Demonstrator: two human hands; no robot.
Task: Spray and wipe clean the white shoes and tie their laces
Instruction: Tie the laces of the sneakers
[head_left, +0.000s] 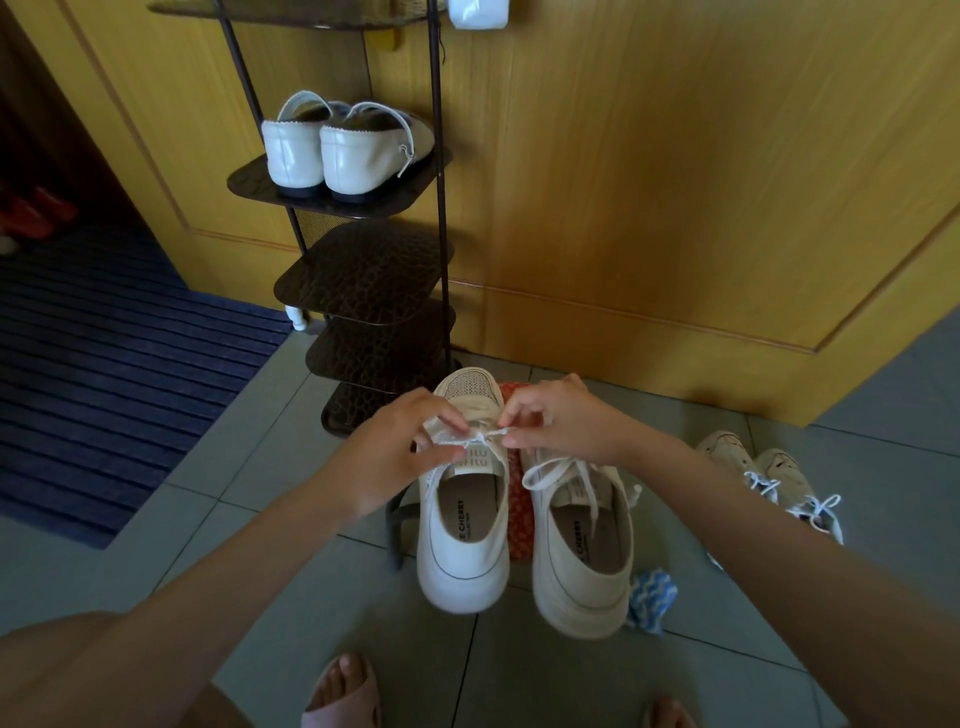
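Head view: your left hand and right hand pinch the lace of the left sneaker, bow unfinished; the right sneaker, at three o'clock, appears tied.

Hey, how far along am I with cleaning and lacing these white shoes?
Wiping looks finished: the blue cloth lies set down beside the right shoe. In hand: the left hand and right hand pinch the laces of the left shoe. Left: finishing that bow; whether the right shoe's looped laces are tied I cannot tell.
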